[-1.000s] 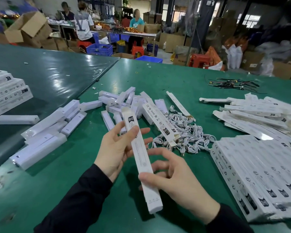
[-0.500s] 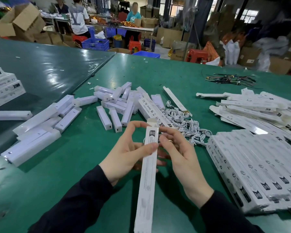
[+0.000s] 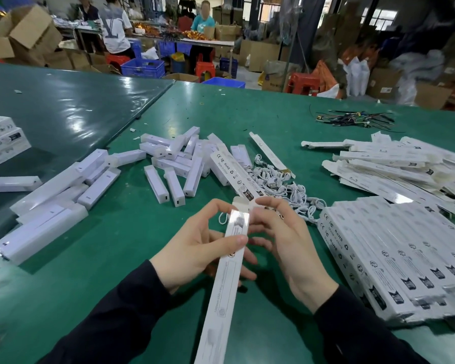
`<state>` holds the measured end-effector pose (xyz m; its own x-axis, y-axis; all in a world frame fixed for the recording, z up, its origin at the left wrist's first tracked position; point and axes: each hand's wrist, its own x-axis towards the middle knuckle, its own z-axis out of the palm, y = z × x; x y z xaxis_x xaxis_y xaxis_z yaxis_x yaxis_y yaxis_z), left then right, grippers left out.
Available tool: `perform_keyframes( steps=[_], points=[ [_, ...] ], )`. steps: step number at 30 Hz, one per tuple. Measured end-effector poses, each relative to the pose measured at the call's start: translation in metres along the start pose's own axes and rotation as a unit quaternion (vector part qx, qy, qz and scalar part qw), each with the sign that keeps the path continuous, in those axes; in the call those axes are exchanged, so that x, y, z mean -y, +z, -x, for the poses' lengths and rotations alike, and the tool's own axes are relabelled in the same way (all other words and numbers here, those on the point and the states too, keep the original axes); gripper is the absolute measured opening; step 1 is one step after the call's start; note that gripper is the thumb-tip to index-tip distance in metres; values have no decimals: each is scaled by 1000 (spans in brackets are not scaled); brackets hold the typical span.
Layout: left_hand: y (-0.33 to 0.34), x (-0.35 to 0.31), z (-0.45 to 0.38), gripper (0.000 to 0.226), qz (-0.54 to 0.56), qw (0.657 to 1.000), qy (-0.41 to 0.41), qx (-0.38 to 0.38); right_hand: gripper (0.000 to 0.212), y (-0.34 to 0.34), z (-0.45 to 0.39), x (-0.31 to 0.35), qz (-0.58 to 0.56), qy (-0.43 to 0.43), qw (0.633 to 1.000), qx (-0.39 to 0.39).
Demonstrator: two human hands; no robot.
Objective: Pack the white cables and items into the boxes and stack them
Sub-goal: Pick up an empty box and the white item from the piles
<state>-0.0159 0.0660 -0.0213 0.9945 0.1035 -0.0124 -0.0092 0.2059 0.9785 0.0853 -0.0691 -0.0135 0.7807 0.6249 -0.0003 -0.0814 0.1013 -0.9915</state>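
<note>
The left hand (image 3: 195, 248) grips a long white box (image 3: 225, 279) above the green tabletop (image 3: 132, 232). The right hand (image 3: 286, 248) pinches its open top flap, with the white cables (image 3: 286, 187) piled just beyond.

cables (image 3: 286, 187) behind box (image 3: 226, 271), stacked boxes (image 3: 394, 256) apparently right

Both hands hold a long white cardboard box (image 3: 227, 271) above the green table (image 3: 121, 240). The left hand (image 3: 195, 250) grips its side. The right hand (image 3: 286, 245) fingers its open end flap.
</note>
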Motion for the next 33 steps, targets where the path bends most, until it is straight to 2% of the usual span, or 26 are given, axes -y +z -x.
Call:
perform_keyframes(
  steps=[3, 6, 10, 15, 18, 25, 33],
  points=[
    [3, 3, 2, 31, -6, 1000, -14, 28, 31, 2, 0, 3, -48, 73, 996, 2],
    [5, 5, 1, 34, -6, 999, -23, 30, 39, 2, 1, 4, -72, 109, 991, 18],
    [7, 7, -1, 33, 3, 1000, -16, 15, 38, 2, 1, 5, -69, 86, 994, 25],
    [5, 7, -1, 40, 26, 999, -18, 15, 15, 0, 0, 2, -54, 67, 996, 26],
    [3, 7, 0, 30, 23, 999, -15, 22, 18, 2, 1, 3, -44, 58, 997, 10],
    [3, 5, 1, 27, 26, 999, -23, 36, 17, 1, 2, 4, -41, 55, 997, 20],
    [-11, -10, -6, 52, 47, 993, -104, -17, 15, 3, 4, -1, 13, -50, 996, 69]
  ],
)
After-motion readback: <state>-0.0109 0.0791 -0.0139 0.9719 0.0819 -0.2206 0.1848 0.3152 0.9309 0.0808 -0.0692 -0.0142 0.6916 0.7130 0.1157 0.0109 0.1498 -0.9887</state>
